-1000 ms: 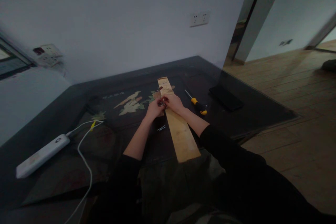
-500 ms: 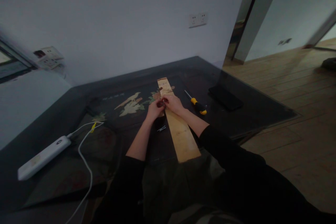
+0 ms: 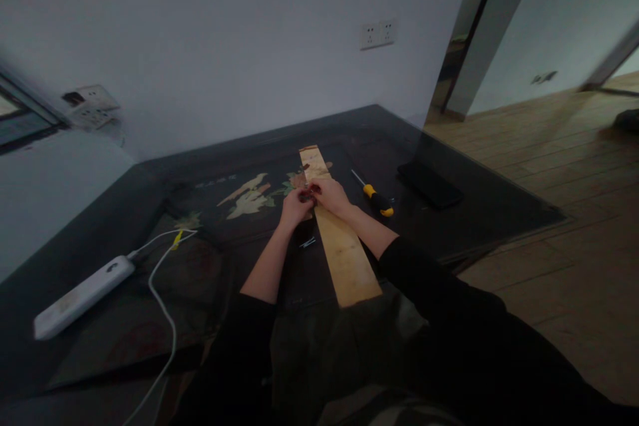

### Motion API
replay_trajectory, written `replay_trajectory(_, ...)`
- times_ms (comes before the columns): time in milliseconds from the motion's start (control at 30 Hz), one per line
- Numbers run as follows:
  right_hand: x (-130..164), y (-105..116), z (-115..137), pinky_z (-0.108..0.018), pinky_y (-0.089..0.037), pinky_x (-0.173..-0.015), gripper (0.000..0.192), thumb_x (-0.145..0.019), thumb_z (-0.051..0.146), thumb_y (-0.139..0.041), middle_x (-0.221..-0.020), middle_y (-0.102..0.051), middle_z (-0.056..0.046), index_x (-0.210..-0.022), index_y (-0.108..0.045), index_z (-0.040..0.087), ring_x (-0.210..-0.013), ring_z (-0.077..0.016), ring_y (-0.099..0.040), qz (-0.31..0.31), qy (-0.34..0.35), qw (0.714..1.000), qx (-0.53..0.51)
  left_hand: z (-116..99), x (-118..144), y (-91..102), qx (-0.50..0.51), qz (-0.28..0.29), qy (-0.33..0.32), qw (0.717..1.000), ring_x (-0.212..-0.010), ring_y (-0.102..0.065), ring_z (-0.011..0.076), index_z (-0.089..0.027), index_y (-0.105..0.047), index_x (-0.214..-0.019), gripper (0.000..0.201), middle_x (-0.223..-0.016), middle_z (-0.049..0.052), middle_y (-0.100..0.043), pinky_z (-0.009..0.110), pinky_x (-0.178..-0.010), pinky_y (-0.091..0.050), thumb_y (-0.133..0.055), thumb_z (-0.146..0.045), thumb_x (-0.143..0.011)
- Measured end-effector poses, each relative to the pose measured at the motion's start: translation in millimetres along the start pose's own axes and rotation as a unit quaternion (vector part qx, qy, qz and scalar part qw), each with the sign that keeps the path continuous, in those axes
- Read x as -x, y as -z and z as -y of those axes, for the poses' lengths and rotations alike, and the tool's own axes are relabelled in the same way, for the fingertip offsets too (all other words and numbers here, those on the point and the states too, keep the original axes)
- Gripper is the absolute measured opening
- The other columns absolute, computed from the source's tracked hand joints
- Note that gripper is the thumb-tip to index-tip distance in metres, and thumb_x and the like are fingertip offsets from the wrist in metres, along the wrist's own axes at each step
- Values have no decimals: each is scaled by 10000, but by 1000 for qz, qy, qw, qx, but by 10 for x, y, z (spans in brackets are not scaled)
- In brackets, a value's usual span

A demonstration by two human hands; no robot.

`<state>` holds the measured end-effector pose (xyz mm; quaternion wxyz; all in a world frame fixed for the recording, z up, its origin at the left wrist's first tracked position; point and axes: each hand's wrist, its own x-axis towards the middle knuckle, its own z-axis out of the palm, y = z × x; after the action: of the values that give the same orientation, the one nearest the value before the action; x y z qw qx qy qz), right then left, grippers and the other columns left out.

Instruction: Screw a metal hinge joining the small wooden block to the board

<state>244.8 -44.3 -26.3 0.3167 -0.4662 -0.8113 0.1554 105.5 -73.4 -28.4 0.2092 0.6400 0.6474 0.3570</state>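
Head view: hands [image 3: 313,200] meet on plank [image 3: 339,239]; no legible writing.

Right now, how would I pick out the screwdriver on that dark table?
Find the long pale wooden plank on the dark table, where both hands meet. Just right of the right hand lies the screwdriver. Its yellow-and-black handle and thin metal shaft distinguish it from the flat black slab beyond.

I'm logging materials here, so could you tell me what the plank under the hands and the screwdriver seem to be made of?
The plank: pale, apparently unfinished wood, with faint grain. The screwdriver: thin shaft probably metal; yellow-and-black handle likely plastic or rubber.
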Motion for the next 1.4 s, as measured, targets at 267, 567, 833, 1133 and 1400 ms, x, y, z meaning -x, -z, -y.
replay_trajectory(267, 0, 22, 5, -283, -464, -821, 180, -863, 158, -602, -1025, -752, -56, -981, -731, 200, -956, -196, -661, 2, 6, 1000, 3, 18, 8, -51, 22, -25, -26, 999, -766, -641, 172, -165, -727, -971, 274, -863, 37, -725, 265, -761, -497, -687, -134, -701)
replay_trajectory(567, 16, 74, 26, -303, -472, -854, 219, -899, 184, -575, -1063, -752, -76, -1035, -746, 197, -998, -217, -668, 17, 8, 1000, 21, -12, 35, -47, 11, -56, -52, 997, -821, -664, 186, -152, -738, -915, 218, -854, 49, -740, 266, -813, -494, -613, -91, -747)
replay_trajectory(833, 44, 119, 85, -308, -471, -835, 205, -898, 191, -583, -1040, -742, -70, -1019, -746, 215, -979, -216, -656, 6, 3, 1000, 24, 59, 16, -94, 12, -77, -61, 995, -788, -663, 181, -167, -750, -927, 187, -830, 43, -740, 251, -780, -486, -629, -139, -787)
replay_trajectory(1133, 408, 786, -101, -334, -465, -851, 196, -899, 253, -601, -991, -679, -82, -1048, -701, 175, -952, -214, -609, -63, -7, 997, 44, 143, -15, -131, 43, -71, -60, 995, -734, -642, 150, -163, -744, -906, 117, -794, 26, -723, 235, -707, -471, -673, -156, -813)
replay_trajectory(1400, 1109, 974, -372, -412, -465, -846, 591, -913, 419, -592, -1270, -576, -196, -1433, -476, 164, -1121, -341, -537, 30, -130, 949, 284, 132, -5, -118, 39, -72, -60, 995, -762, -650, 155, -150, -738, -901, 107, -833, 38, -737, 241, -712, -462, -683, -127, -813)
